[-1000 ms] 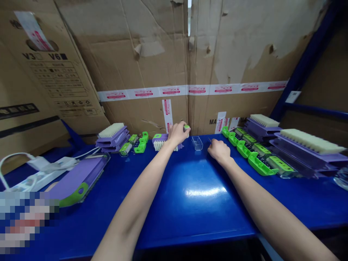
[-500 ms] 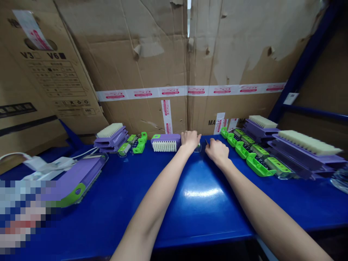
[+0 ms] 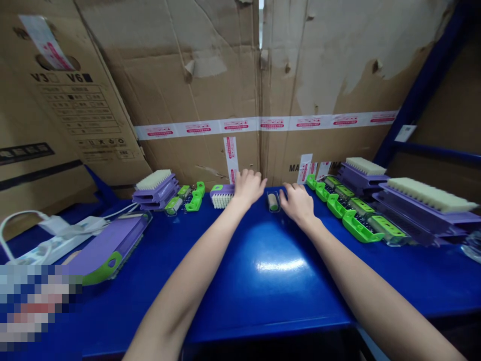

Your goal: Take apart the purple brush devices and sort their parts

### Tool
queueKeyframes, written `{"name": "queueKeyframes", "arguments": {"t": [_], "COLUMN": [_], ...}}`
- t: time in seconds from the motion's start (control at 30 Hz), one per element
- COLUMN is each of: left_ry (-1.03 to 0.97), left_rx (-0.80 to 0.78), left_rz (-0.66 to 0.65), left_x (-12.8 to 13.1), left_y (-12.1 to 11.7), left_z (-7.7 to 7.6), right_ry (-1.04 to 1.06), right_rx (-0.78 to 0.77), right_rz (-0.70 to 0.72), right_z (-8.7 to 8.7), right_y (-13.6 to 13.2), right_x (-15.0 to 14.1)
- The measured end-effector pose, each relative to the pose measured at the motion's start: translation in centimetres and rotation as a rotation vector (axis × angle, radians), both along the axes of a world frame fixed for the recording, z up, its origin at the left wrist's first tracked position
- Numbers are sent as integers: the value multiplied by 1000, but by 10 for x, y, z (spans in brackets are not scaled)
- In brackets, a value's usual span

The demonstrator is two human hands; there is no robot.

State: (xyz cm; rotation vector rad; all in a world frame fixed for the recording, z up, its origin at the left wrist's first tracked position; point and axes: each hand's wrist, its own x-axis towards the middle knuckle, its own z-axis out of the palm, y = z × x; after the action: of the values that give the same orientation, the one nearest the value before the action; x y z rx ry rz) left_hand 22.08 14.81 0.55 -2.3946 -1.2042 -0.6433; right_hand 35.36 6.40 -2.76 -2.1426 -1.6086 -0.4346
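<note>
My left hand [image 3: 250, 189] reaches over the right end of a purple brush-like block [image 3: 222, 197] with cream bristles and a green end tab, hiding that end. Its fingers are apart; whether they touch the block cannot be made out. My right hand [image 3: 298, 203] is just right of a small clear case [image 3: 273, 201] with a green end, its thumb and fingers loosely spread beside it. No held thing shows in the right hand.
Purple housings with cream bristle pads [image 3: 430, 194], green clips [image 3: 358, 228] and small clear-green boxes line the right. A similar stack [image 3: 156, 188] stands left. A long purple piece [image 3: 108, 245] lies by a white power strip [image 3: 52, 245]. Cardboard [image 3: 195, 100] walls the back.
My left hand has moved left from the small clear case to the bristled block. My right hand has shifted slightly left; the dark thin thing at its fingertips no longer shows.
</note>
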Motion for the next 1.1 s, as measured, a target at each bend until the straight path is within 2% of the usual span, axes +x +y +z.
{"name": "queueKeyframes", "arguments": {"t": [0.1, 0.2, 0.33, 0.43, 0.53, 0.67, 0.8, 0.93, 1.1], "left_ry": [-10, -33, -63, -129, -187, -210, -253, -304, -269], "left_rx": [21, 44, 11, -111, -170, -125, -99, -41, 34], "left_rz": [53, 106, 140, 150, 118, 24, -52, -100, -285], "left_x": [-42, -83, -113, -114, -108, -104, -104, -106, -108], "left_y": [4, 7, 11, 14, 13, 7, 7, 10, 9], "left_z": [-4, -18, -37, -45, -50, -54, -58, -62, -63], "right_ry": [-78, -148, -211, -242, -260, -217, -102, -23, -4], "right_rx": [26, 7, -82, -188, -223, -162, -34, 116, 159], "right_rz": [174, 304, 358, 321, 294, 216, 154, 259, 419], "right_z": [2, 1, -1, -4, -7, -11, -15, -19, -24], "right_y": [-3, -6, -7, -5, -2, 2, 7, 11, 12], "right_x": [-12, -29, -45, -46, -37, -23, -17, -18, -21]}}
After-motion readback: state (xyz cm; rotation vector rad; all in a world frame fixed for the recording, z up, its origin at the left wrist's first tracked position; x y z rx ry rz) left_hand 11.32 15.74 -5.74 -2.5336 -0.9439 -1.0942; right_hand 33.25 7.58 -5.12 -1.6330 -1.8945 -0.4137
